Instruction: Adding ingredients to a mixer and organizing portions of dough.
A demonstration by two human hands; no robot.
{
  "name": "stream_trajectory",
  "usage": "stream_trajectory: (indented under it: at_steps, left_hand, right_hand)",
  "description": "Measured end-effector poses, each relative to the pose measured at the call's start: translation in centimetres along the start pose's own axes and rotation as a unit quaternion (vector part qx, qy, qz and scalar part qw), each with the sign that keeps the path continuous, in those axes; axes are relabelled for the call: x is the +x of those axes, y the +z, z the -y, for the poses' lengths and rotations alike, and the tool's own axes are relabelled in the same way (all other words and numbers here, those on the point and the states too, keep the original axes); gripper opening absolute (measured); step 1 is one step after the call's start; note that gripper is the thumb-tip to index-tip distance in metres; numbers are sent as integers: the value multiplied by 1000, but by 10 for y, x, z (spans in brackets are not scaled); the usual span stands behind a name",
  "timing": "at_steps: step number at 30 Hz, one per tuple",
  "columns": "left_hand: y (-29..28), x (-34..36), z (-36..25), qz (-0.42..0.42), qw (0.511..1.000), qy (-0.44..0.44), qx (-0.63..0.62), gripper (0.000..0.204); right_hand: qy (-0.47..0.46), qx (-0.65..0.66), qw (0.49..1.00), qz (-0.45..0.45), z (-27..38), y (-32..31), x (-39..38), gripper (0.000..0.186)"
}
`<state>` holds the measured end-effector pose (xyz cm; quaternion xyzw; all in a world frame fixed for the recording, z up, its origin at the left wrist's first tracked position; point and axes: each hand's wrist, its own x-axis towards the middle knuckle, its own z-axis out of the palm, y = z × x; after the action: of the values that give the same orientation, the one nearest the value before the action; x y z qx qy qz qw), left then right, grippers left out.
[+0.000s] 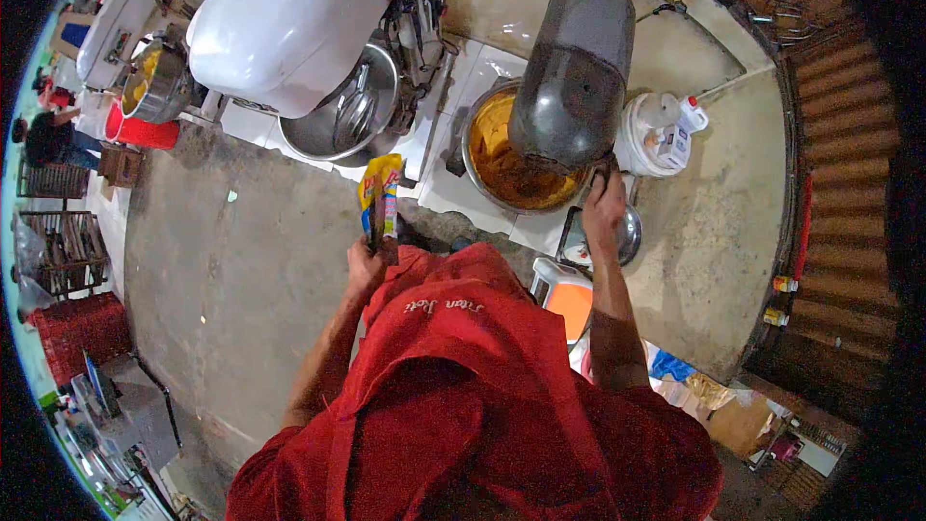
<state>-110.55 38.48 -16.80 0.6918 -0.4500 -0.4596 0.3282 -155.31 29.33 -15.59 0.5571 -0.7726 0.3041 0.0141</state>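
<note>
In my left hand (367,265) I grip a yellow, blue and white packet (381,191), held upright in front of my red apron. My right hand (606,201) is raised at the lower right side of a dark grey stand mixer (574,68). Its fingers are closed, and what they hold, if anything, is hidden. Below the mixer head sits a steel bowl (470,156) of yellow-orange batter (495,125) with a darker brown patch (521,178). Part of the bowl lies hidden behind the mixer head.
Left of it stands a big white mixer (280,19) over a steel bowl (318,143) with a whisk (357,106). A white bucket (648,150) and jug (691,118) stand at right. An orange-and-white appliance (564,304) is near my right arm. Another person (53,140) is far left.
</note>
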Motion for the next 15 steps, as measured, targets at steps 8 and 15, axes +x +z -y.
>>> stream_trajectory:
  at_steps: [8,15]
  left_hand:
    - [-1,30,30,26,999,1,-35,28]
    - [-5,10,-47,-11,992,117,-53,20]
  right_hand:
    - [-34,-122,984,128,-2,-25,59,24]
    - [15,-213,920,329,-39,-9,183,32]
